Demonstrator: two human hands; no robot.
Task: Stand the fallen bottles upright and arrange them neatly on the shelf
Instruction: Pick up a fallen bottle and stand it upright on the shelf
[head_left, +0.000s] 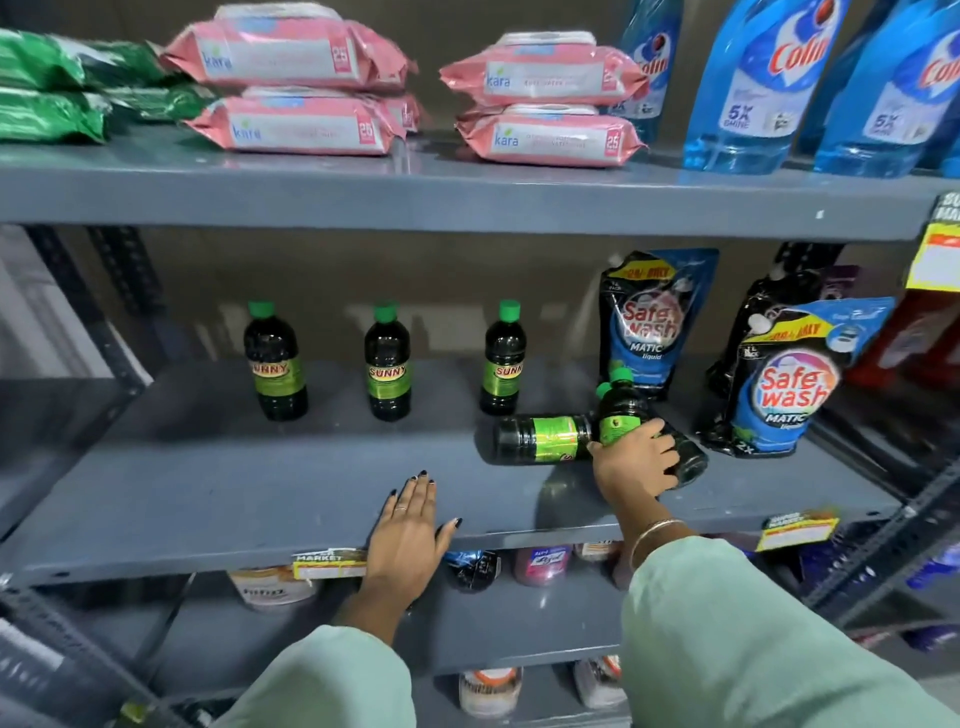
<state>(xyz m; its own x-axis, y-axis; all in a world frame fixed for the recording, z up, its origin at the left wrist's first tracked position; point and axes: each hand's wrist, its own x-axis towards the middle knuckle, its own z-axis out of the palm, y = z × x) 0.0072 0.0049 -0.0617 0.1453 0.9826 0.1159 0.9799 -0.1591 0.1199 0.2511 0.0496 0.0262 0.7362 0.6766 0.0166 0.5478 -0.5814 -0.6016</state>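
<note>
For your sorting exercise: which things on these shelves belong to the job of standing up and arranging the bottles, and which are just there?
Part of the job:
three upright bottles
lying bottle
tilted bottle in the right hand
middle shelf
left hand

Just there:
wipes packs
blue cleaner bottles
detergent pouches

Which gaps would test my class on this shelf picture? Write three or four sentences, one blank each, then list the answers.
1. ____ bottles with green caps stand upright in a row on the middle shelf.
2. The right hand grips a tilted bottle; beside it another bottle lies on its ____.
3. The left hand rests flat on the shelf's front ____.
4. The packs stacked on the top shelf are ____ in colour.

Answers: three; side; edge; pink
</note>
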